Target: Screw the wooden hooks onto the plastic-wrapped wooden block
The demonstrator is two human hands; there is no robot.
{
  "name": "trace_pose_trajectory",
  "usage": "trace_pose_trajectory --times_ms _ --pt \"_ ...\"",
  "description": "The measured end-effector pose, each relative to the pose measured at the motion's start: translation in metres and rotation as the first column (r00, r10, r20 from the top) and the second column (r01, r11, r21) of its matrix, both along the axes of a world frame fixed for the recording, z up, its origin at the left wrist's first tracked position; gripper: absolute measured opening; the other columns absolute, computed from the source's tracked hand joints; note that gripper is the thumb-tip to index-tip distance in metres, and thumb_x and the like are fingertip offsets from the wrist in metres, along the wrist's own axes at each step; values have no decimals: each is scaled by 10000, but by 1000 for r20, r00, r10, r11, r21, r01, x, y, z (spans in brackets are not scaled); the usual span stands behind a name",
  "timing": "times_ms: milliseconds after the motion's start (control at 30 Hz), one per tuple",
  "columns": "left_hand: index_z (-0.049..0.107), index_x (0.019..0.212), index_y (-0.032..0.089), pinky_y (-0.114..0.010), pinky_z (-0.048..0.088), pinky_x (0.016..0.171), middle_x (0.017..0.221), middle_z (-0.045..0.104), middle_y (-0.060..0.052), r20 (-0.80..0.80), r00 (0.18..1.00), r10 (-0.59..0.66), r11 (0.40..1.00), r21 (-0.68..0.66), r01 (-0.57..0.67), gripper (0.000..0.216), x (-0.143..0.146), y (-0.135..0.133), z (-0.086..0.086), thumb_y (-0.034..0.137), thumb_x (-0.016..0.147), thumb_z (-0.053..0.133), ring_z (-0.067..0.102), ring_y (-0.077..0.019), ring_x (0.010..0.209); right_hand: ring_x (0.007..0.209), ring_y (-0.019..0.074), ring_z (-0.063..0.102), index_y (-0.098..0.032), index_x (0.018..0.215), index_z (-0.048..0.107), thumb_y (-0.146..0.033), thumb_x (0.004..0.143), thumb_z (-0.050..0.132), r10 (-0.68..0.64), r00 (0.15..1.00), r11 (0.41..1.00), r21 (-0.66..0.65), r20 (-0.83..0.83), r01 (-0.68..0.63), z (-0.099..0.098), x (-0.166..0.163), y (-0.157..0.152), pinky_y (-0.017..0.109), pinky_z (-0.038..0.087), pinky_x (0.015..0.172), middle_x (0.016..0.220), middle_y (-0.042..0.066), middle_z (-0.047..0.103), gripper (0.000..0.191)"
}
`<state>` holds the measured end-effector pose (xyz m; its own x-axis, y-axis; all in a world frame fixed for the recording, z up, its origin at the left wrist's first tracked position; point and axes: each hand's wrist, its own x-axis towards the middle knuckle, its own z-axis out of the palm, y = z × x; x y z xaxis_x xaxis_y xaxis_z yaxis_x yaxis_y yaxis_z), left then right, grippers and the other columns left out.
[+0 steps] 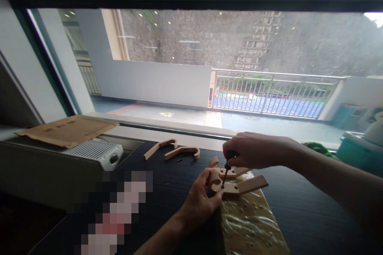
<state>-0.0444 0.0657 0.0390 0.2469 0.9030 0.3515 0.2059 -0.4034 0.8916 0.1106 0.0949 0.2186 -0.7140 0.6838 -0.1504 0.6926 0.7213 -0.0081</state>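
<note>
My right hand (248,149) is closed around the dark handle of a screwdriver (228,166), held nearly upright. Its tip meets a hole near the curled end of a wooden hook (253,186). Fingers and thumb of my left hand (202,197) grip that hook by its curl. The hook lies across a plastic-wrapped board (248,223). Just behind is a second wooden hook (231,173), also on the board and partly covered by my hands. Whether a screw sits under the tip is too small to tell.
Two loose wooden hooks (182,151) lie on the dark table (161,199), with small dark pieces (178,161) beside them. At left, a brown envelope (68,129) rests on a white vented unit (98,153). Behind is a window; a teal container (359,155) stands at right.
</note>
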Motion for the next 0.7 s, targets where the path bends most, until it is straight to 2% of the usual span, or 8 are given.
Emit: trace_pose_trajectory --times_ms 167,267,433,700 --pt "473 924 185 -203 404 723 835 505 18 13 1000 -5 1000 5 5 234 1 0 1 108 724 565 472 -111 746 611 135 500 -221 906 652 -358 759 514 -43 998 998 58 53 39 3 -1 -2 256 311 515 739 21 633 244" --pt "473 931 189 -201 404 724 838 502 23 17 1000 -14 1000 15 13 229 1 0 0 110 734 559 469 -107 742 632 137 510 -252 971 646 -335 737 542 -7 999 997 83 47 3 6 -3 -3 261 316 544 762 11 642 269" --pt "478 962 194 -206 401 744 844 501 26 11 1000 1 1000 14 -1 263 0 1 -2 105 729 562 476 -108 756 580 106 474 -235 847 669 -220 735 513 46 997 997 60 65 -50 7 -9 -5 241 304 521 714 -10 633 193" --pt "487 977 191 -204 404 734 849 518 23 28 1000 -11 1000 -4 11 262 0 -1 0 117 736 558 480 -108 747 571 107 460 -210 773 655 -262 770 482 10 999 996 86 40 -14 0 -6 -1 249 299 529 683 -1 621 181"
